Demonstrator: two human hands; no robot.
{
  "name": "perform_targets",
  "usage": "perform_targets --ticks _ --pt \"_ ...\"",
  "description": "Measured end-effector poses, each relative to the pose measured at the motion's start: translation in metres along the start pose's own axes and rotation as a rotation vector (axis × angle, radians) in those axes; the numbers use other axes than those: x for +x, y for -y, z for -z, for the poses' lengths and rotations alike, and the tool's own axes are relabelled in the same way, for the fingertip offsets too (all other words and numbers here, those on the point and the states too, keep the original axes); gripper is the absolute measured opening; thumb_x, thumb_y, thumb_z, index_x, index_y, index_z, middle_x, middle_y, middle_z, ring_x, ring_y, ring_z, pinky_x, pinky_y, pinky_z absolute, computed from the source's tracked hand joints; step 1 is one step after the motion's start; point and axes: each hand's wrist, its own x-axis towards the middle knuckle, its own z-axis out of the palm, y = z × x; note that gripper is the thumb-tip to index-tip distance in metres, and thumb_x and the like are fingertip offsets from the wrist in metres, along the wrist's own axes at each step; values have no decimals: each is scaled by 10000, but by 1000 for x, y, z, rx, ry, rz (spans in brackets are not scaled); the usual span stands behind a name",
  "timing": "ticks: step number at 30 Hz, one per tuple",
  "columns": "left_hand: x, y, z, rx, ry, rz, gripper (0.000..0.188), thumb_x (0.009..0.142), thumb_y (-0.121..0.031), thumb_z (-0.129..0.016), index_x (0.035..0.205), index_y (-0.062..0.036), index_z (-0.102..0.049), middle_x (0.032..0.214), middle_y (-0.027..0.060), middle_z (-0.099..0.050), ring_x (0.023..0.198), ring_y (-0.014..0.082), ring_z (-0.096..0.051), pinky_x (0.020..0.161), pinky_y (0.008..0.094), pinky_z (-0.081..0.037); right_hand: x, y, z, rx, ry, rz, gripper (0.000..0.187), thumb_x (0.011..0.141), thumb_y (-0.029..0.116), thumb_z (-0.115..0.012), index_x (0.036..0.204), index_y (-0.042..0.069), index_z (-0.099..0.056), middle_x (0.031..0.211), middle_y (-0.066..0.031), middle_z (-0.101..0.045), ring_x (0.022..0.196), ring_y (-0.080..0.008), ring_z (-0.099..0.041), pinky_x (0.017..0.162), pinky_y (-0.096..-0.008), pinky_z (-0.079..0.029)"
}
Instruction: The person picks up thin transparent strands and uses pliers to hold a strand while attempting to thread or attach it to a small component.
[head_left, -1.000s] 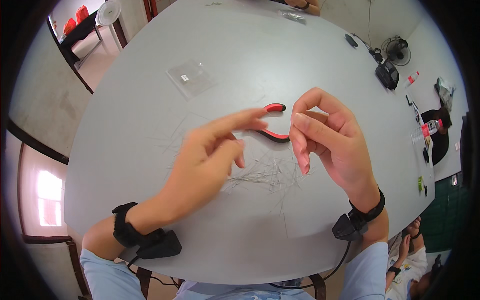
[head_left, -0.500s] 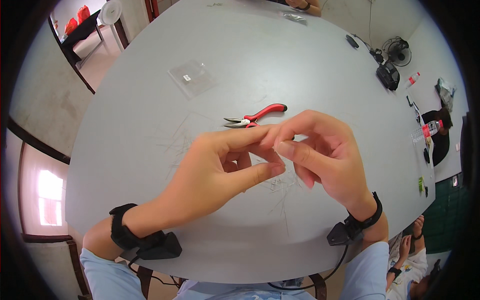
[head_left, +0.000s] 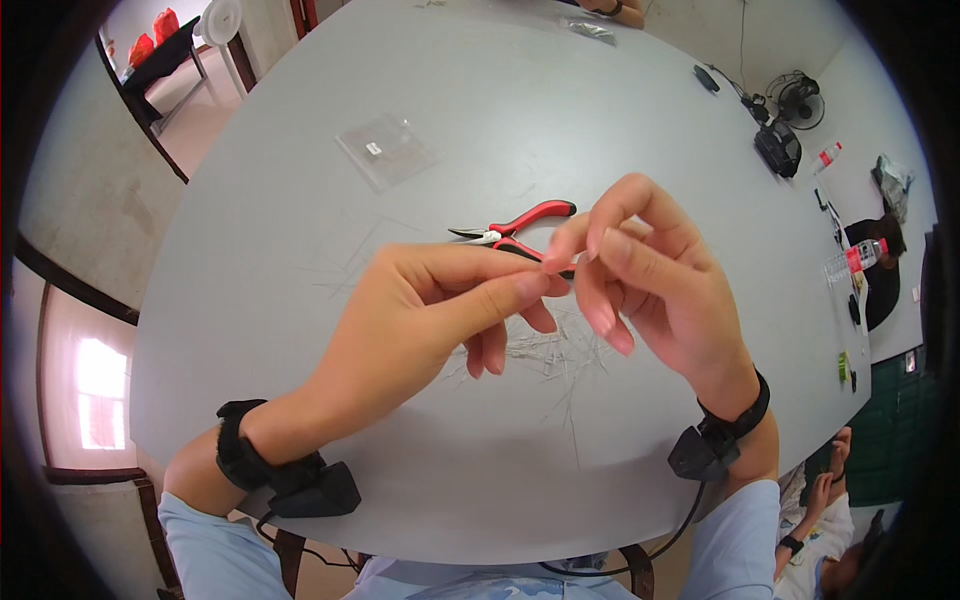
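Note:
My left hand (head_left: 420, 320) is closed in a pinch, thumb against index finger, over the middle of the table. What it pinches is too small to make out. Close on its right, my right hand (head_left: 670, 280) is raised, its thumb and index finger drawn together and the other fingers loosely curled. Anything between those fingertips is too fine to name. Just beyond the hands lie needle-nose pliers (head_left: 535, 214) with red and black handles, jaws to the left; the fingers partly cover a handle. Loose thin metallic wires (head_left: 565, 355) are scattered beneath and around the hands.
A flat clear plastic bag (head_left: 385, 155) with a white label lies farther back on the grey table (head_left: 480, 110). Another small bag (head_left: 590, 32) is near a person's arm (head_left: 625, 12) at the far edge. A fan (head_left: 798, 102) and bottles (head_left: 865, 255) stand to the right.
My right hand has moved up and slightly right, drawing away from the left. My left thumb and index finger, apart before, have closed into a pinch. The pliers have barely moved.

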Motion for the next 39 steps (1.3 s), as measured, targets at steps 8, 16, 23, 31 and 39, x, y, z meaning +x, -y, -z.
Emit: perform_targets --ticks 8,16,23,31,39 --pt "5 2 7 11 -91 -8 231 886 -191 -568 961 5 -666 792 85 -654 545 80 -505 509 207 -398 11 8 39 -310 -24 -73 115 908 127 -488 824 50 -467 676 -51 -551 553 -113 -537 521 -212 -443" --pt "7 3 7 96 -163 56 236 866 -200 -579 923 4 -682 752 77 -658 496 58 -405 464 193 -312 13 8 60 -851 26 14 101 878 28 -489 778 9 -484 657 -24 -519 563 -98 -510 529 -214 -425" --pt "7 2 4 141 -190 84 224 853 -194 -581 912 -6 -687 713 44 -646 492 28 -371 442 177 -256 16 3 89 -1202 -72 95 76 819 47 -470 759 5 -450 580 -100 -459 521 -218 -459 522 -316 -398" --pt "10 9 3 241 -176 99 215 849 -190 -585 879 -12 -701 663 17 -622 488 48 -370 460 194 -284 13 4 109 -1425 -59 121 54 793 6 -468 752 33 -444 578 -76 -487 507 -169 -482 500 -294 -396" --pt "4 10 6 318 -166 58 204 852 -131 -551 800 33 -661 625 36 -576 526 63 -457 480 195 -335 22 -9 105 -1401 -67 173 33 783 39 -506 760 34 -483 580 -160 -497 546 -334 -490 522 -406 -385"
